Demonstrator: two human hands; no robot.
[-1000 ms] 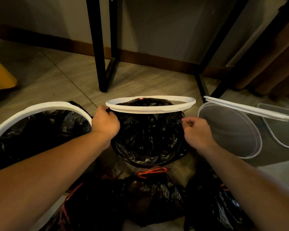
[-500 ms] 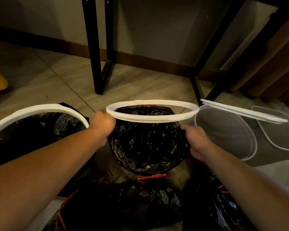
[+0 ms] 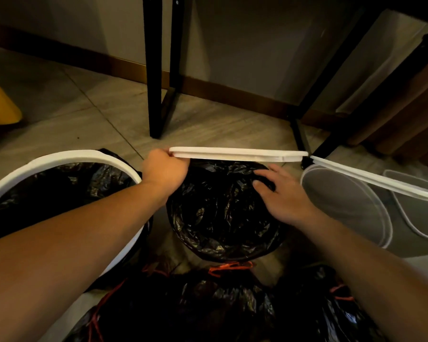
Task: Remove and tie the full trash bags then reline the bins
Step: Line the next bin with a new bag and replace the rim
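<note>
With only the left hand (image 3: pixel 164 172) gripping 1 end of the white ring (image 3: pixel 237 154), held over the black liner (image 3: pixel 220 218) that the flat, spread right hand (image 3: pixel 284 193) presses, the ring could tilt and clamp the liner crooked.

White ring (image 3: pixel 237 155) above a glossy black liner (image 3: pixel 223 213), orange-red ties (image 3: pixel 230 266) below the ring, translucent pale bin (image 3: pixel 344 201) to its right

between the hands: black liner (image 3: pixel 220 218) mouth wide open, room to reach in | just past them: white ring (image 3: pixel 237 154) in left hand (image 3: pixel 164 170) bars the way | left: lined bin (image 3: pixel 59 156) close | right of right hand (image 3: pixel 284 193): empty bin (image 3: pixel 344 213) | under the arms: tied bags (image 3: pixel 208 304) crowd | farther on: bare floor (image 3: pixel 208 124), then table legs (image 3: pixel 155 70)
</note>
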